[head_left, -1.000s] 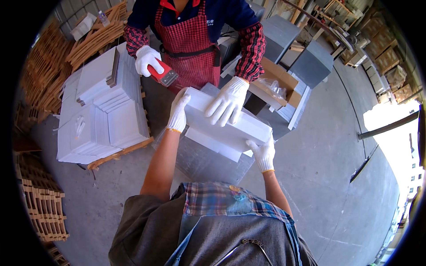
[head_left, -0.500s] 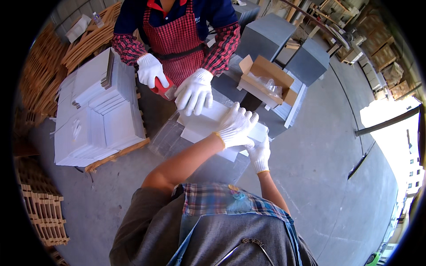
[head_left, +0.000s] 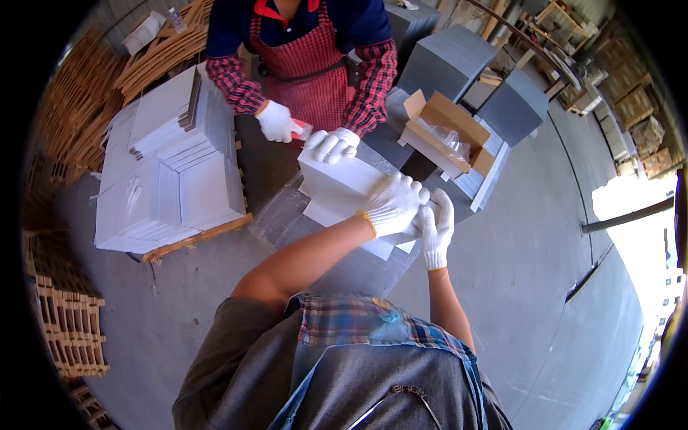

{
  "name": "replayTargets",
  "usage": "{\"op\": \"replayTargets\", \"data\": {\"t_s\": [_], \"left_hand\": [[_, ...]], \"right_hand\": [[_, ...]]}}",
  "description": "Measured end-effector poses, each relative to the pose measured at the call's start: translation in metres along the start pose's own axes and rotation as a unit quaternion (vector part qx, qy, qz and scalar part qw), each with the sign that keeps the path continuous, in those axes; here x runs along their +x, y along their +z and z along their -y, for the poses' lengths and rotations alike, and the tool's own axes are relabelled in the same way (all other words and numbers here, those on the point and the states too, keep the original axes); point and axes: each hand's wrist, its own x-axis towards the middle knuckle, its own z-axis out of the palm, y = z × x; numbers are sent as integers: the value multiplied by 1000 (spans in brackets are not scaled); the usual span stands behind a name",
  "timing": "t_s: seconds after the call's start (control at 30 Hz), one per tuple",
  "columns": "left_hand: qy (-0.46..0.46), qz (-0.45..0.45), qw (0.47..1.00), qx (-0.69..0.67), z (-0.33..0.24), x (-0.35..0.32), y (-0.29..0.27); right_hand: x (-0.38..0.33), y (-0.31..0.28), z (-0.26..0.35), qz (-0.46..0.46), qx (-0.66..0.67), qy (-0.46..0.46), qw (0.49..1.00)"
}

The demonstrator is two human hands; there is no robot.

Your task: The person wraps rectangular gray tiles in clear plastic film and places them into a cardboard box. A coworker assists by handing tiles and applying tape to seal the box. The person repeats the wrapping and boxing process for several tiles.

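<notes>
A long white carton [head_left: 342, 178] lies across a stack wrapped in clear film [head_left: 276, 215]. My left hand [head_left: 396, 204], in a white knit glove, is closed over the carton's top near its right end. My right hand [head_left: 437, 228], gloved too, is pressed around that end, its fingers pointing up and partly hidden. White cardboard pieces [head_left: 320, 213] lie under the carton. Opposite me, a co-worker's gloved hand [head_left: 334, 145] rests on the far end. The co-worker's other hand [head_left: 278, 122] grips a red tool [head_left: 299, 130], perhaps a tape dispenser, by that end.
An open brown box [head_left: 448, 132] with clear plastic inside stands beyond my hands. Large grey blocks [head_left: 448, 57] are behind it. At left, stacked white cardboard [head_left: 168, 183] sits on a wooden pallet [head_left: 201, 237]. More pallets [head_left: 68, 330] stand at the far left.
The co-worker's hands have drawn in to the carton's far end, bringing the red tool up against it. My right hand has shifted up along the near end. My left keeps its hold.
</notes>
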Motion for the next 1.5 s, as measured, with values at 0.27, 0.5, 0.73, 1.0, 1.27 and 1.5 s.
{"op": "replayTargets", "data": {"t_s": [0.27,0.5,0.73,1.0,1.27,1.5], "left_hand": [[-8,-18,1000,-8,1,-3,1],[-38,4,998,53,-6,-7,-6],[-445,-188,847,-220,-84,-49,-23],[-601,-282,423,-617,-104,-20,2],[-647,-244,418,-590,-107,-10,-15],[-645,-238,422,-591,-122,-46,-8]], "right_hand": [[-11,10,-3,-51,33,-50,997],[-6,-5,-55,73,135,15,988],[-2,-7,-93,169,-42,-38,984],[10,-42,-144,434,125,96,887],[22,-12,-178,342,508,649,452],[3,42,-234,323,533,603,497]]}}
